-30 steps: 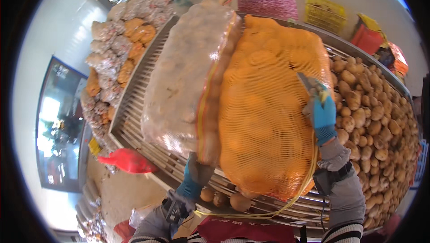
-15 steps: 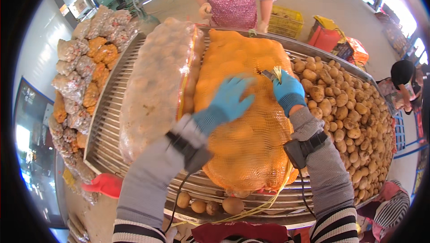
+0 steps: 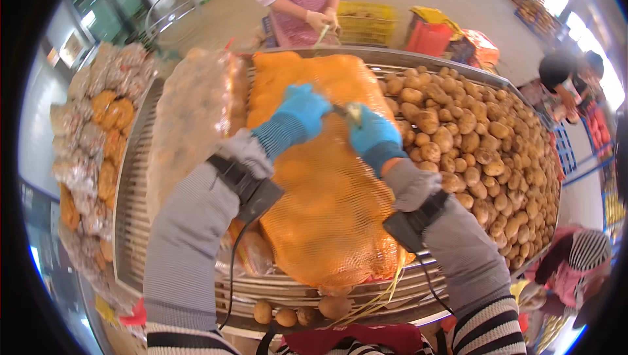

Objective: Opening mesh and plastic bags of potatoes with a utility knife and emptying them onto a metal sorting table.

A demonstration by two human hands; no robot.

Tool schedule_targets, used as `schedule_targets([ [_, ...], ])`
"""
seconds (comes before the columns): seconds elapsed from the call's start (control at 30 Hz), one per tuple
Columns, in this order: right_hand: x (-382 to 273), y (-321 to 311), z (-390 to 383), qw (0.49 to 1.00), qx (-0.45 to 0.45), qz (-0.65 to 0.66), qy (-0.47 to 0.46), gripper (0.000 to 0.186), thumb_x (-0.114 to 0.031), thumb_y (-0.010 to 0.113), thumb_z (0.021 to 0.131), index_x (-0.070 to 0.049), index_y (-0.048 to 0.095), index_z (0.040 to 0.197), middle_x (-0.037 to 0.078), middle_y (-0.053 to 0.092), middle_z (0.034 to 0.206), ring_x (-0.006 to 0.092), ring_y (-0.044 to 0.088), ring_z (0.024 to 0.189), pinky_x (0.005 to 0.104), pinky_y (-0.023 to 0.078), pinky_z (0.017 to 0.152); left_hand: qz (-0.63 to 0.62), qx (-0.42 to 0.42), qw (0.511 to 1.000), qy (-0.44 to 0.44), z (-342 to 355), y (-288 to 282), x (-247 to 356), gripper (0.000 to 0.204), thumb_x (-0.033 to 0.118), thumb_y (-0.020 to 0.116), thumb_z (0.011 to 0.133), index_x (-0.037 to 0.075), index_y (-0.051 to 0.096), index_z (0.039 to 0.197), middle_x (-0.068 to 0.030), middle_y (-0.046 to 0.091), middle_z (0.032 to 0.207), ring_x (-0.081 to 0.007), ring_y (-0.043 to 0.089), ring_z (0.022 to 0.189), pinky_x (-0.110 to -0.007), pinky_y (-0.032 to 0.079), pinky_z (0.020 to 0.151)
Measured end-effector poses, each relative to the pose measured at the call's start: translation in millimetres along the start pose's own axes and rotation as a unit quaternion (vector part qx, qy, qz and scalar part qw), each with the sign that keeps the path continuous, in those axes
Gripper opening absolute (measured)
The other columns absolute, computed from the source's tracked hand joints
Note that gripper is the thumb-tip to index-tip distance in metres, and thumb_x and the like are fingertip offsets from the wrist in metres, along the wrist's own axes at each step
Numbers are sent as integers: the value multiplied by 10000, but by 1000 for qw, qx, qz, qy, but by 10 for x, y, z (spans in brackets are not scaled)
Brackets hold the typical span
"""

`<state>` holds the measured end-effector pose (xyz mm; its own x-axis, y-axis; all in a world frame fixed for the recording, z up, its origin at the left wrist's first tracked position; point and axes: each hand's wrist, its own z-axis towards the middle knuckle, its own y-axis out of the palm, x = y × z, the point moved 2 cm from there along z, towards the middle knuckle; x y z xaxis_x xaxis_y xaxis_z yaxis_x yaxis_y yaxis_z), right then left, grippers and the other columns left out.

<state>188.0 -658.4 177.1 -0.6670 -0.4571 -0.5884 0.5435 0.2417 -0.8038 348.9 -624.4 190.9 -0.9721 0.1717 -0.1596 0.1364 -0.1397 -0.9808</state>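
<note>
A large orange mesh sack (image 3: 327, 191) full of potatoes lies in front of me on a slatted metal table (image 3: 137, 224). Both my hands wear blue gloves. Over the upper part of the sack, my left hand (image 3: 302, 105) is closed, its fingers bunched at the mesh; what they pinch is partly hidden. Just to its right, my right hand (image 3: 374, 134) grips a small knife (image 3: 340, 111), whose dark blade points toward the left fingers. A pale bundle of strands (image 3: 354, 113) sticks out of that same fist. The blade is blurred.
A clear plastic sack (image 3: 190, 119) of potatoes lies left of the mesh one. Loose potatoes (image 3: 484, 152) fill the table's right side, with several at the near edge. Across the table stands a person (image 3: 304, 1). Stacked bags (image 3: 98, 139) rise at the left.
My left hand has gone from open and spread to closed, moving up the sack toward the knife. The view has shifted. The person opposite has brought both hands together.
</note>
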Motion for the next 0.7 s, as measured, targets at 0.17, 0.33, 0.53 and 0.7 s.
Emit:
schedule_targets([
  [0.17,102,419,85,992,79,78,-56,143,-191,503,859,-130,620,914,126,663,888,346,626,818,438,499,702,-74,110,990,47,-87,258,-45,169,74,543,646,135,632,776,-71,613,764,-320,535,738,-449,411,672],
  [0.33,66,129,-309,994,26,92,-61,151,-201,536,853,-128,607,965,132,658,857,347,629,814,427,497,679,-69,84,991,73,-304,-2,-43,102,78,581,644,145,634,699,-45,586,738,-277,509,784,-396,364,703],
  [0.53,157,112,-662,992,-58,54,-94,186,-184,541,843,-122,591,1011,152,651,855,360,621,812,452,491,682,110,-83,986,99,-316,-92,73,126,124,618,689,207,683,758,30,596,786,-214,507,870,-380,336,782],
  [0.7,184,-103,-1146,989,-35,108,-94,217,-158,551,825,-143,606,1035,143,648,854,360,613,827,447,486,699,78,-140,980,114,-702,-157,484,203,153,614,682,247,709,834,59,615,872,-221,504,931,-413,322,814],
])
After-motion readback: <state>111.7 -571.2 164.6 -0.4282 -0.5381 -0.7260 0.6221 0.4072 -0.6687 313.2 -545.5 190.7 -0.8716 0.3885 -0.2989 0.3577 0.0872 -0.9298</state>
